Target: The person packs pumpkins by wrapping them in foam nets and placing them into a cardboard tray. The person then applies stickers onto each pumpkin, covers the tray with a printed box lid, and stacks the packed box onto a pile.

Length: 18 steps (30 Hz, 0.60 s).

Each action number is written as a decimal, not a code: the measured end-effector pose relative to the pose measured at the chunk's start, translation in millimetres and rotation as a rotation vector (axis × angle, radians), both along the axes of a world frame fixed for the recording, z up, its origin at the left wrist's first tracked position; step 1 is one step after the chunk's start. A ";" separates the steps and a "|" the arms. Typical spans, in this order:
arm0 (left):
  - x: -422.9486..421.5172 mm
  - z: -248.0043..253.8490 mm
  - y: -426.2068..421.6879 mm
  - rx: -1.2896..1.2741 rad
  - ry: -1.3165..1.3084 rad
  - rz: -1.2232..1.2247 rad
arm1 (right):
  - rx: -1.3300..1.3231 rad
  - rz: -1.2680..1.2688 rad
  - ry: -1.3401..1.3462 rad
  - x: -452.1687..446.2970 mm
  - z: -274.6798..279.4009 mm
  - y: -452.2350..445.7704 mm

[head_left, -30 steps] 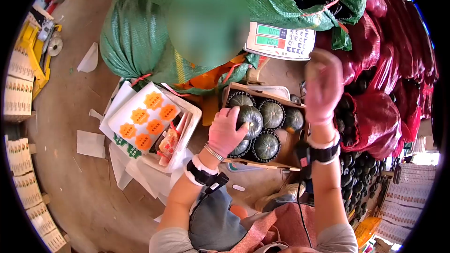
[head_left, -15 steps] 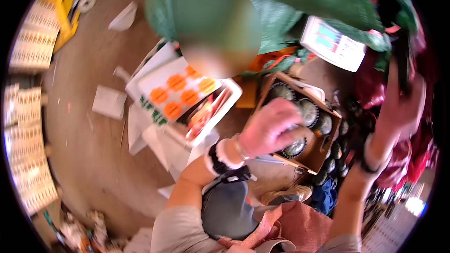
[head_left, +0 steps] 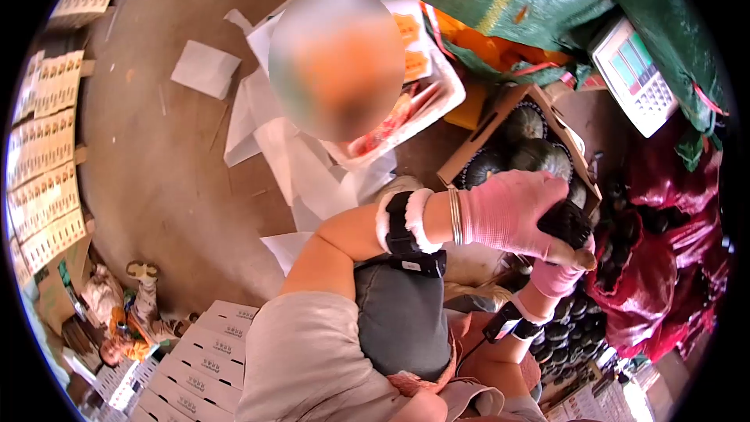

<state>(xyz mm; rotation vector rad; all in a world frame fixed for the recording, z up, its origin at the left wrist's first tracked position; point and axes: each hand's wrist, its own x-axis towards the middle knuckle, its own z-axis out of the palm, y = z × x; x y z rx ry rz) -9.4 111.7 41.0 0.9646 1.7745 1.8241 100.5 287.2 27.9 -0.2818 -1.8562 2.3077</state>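
My left hand (head_left: 519,211), in a pink glove, curls over a dark ridged thing (head_left: 566,223) that looks like black netting; whether it wraps a pumpkin I cannot tell. From below, my right hand (head_left: 556,277), gloved in pink too, reaches around the same thing, its fingers partly hidden behind the left. Just beyond both hands stands a cardboard box (head_left: 483,139) holding several dark green pumpkins (head_left: 541,158), some with black netting around them. More dark pumpkins (head_left: 566,332) lie loose below my right hand.
A digital scale (head_left: 637,78) sits by green sacks (head_left: 547,0). Red mesh sacks (head_left: 664,266) stand at right. A white crate (head_left: 430,121), partly blurred, lies beyond loose white sheets (head_left: 289,156). Stacked cartons (head_left: 195,367) and a person (head_left: 125,336) are at lower left.
My view has shifted, moving box and scale rightward. My right hand, spread at the far right before, has come down to my left hand. Both now hold the dark ridged thing.
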 end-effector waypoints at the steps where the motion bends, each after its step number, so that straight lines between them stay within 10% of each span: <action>1: -0.4 -6.8 2.5 -0.003 0.025 0.013 | -0.036 0.056 0.019 -3.3 2.3 1.4; 6: -0.5 -12.0 3.9 0.112 0.205 0.422 | 0.012 0.035 -0.052 -5.9 9.6 -20.8; 11: 6.0 -20.1 -1.7 -0.270 0.238 0.148 | 0.576 -0.231 -0.074 -13.6 21.0 -37.4; 14: 5.0 -23.1 0.6 -0.074 0.138 0.265 | 0.854 -0.402 -0.041 -17.8 13.3 -41.2; 16: 4.5 -29.0 4.6 0.109 -0.045 0.201 | 0.779 -0.559 0.000 -34.1 15.4 -57.6; 18: 0.0 -25.4 4.7 0.254 -0.760 -0.010 | 1.228 -0.345 -0.054 -27.5 9.4 -37.2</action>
